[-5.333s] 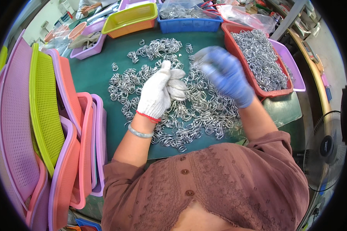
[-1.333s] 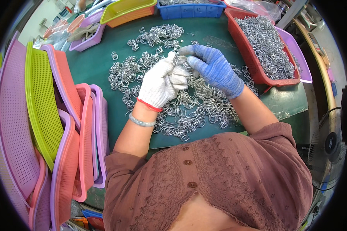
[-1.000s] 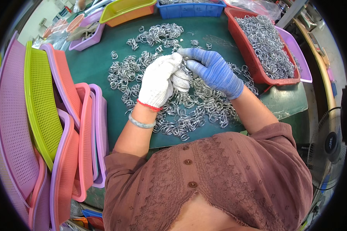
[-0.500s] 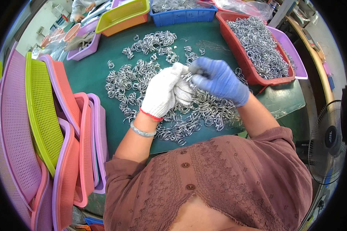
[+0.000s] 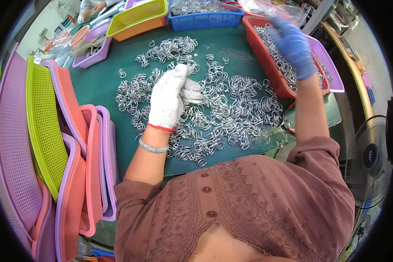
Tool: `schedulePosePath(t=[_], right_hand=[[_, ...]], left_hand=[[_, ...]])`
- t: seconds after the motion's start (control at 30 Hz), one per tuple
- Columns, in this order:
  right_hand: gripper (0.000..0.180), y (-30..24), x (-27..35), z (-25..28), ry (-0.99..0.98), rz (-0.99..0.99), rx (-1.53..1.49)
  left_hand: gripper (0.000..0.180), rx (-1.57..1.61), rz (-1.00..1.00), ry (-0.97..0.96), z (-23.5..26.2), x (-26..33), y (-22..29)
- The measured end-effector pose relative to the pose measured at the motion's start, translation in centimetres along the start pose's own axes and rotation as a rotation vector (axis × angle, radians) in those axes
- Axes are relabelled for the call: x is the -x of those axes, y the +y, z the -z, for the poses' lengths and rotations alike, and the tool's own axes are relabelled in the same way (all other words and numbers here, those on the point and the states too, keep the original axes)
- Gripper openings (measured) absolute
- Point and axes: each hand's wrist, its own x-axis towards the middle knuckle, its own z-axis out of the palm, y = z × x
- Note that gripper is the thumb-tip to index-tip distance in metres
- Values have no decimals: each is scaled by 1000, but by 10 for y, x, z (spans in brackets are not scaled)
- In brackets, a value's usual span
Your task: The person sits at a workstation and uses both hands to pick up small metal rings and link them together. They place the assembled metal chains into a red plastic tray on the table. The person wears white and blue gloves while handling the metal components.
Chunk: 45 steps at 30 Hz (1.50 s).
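Note:
My left hand (image 5: 170, 96), in a white knit glove with a red cuff, hovers over the rings on the table. Its fingers are curled in, and whatever may lie inside them is hidden. My right hand (image 5: 294, 47), in a blue glove, is over the red basket (image 5: 263, 50) at the far right, smeared by motion, so its fingers cannot be read. That basket is heaped with small silvery metal rings (image 5: 286, 70). More open metal rings (image 5: 242, 105) lie in loose piles across the green table (image 5: 98, 83), around and beneath my left hand.
Nested pink, purple and green perforated baskets (image 5: 48, 126) stand along the left. At the back are a yellow basket (image 5: 137, 19), a blue bin (image 5: 205, 21) and a purple basket (image 5: 94, 54) holding gloves. A fan (image 5: 369, 159) stands at right. Another person's hand (image 5: 99, 7) shows far left.
My right hand has left my left hand and swung right and away, over the red basket. My left hand has shifted slightly left, its fingers still curled.

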Motion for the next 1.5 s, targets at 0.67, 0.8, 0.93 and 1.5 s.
schedulePosePath(t=[0.67,0.8,0.93,1.5], right_hand=[[20,-98,2,-86,-642,-229,-1071],[21,-114,21,-62,-575,-95,-1200],[23,-120,32,-56,-548,-115,-1247],[24,-125,50,-47,-452,-252,-1264]], left_hand=[[49,-202,-172,61,-3,0,-2],[52,-182,-149,-87,-8,6,2],[41,-252,-200,-43,-13,11,2],[37,-864,-680,86,-11,10,-4]])
